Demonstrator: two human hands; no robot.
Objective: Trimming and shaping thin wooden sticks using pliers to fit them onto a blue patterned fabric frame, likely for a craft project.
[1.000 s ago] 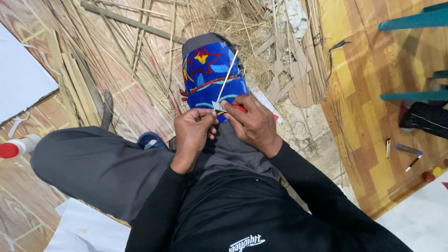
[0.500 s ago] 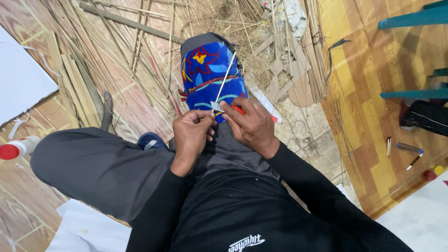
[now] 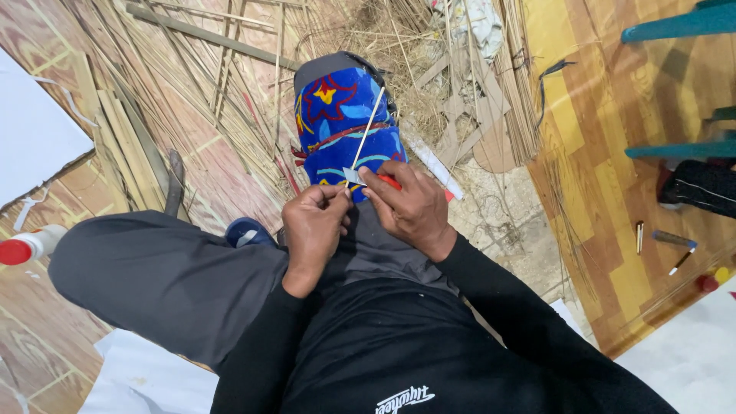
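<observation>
Head view: thin pale bamboo sliver (image 3: 368, 126), slanting up from both hands over blue patterned cloth (image 3: 341, 123). Left hand (image 3: 314, 226) pinches its base; right hand (image 3: 410, 207) grips red-handled blade (image 3: 387, 181). Step judged: shaving. Next: a controlled stroke away from the fingers.

A thin pale bamboo strip (image 3: 369, 125) is slanting upward across the blue patterned cloth over the knee. A small red-handled blade (image 3: 375, 179) is lying against its lower end.
</observation>
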